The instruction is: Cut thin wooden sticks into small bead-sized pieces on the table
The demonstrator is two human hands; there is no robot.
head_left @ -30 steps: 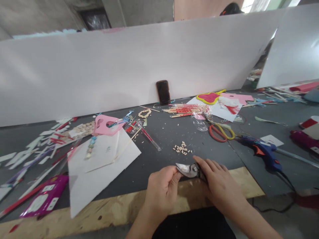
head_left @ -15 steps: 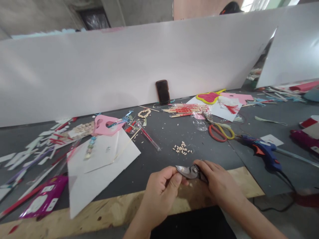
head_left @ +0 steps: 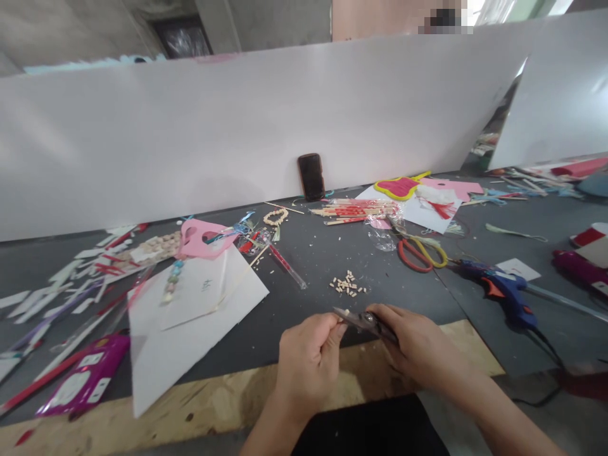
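Note:
My right hand is wrapped round the handles of pruning shears, whose jaws point left and stand apart. Close to the blade tips, my left hand is closed in a pinch. A small pale wooden piece shows between its fingertips and the jaws; most of it is hidden by the fingers and blade. Just beyond the hands, a loose pile of short cut wooden bits lies on the dark table.
Yellow-and-red-handled scissors and a blue glue gun lie to the right. Behind are red-wrapped sticks and a phone leaning on the white partition. White sheets and a purple packet are at left.
The shears' jaws have parted and tilted, and a pale wooden piece now shows by them. My left hand has turned slightly, its thumb tucked closer. The pile looks unchanged.

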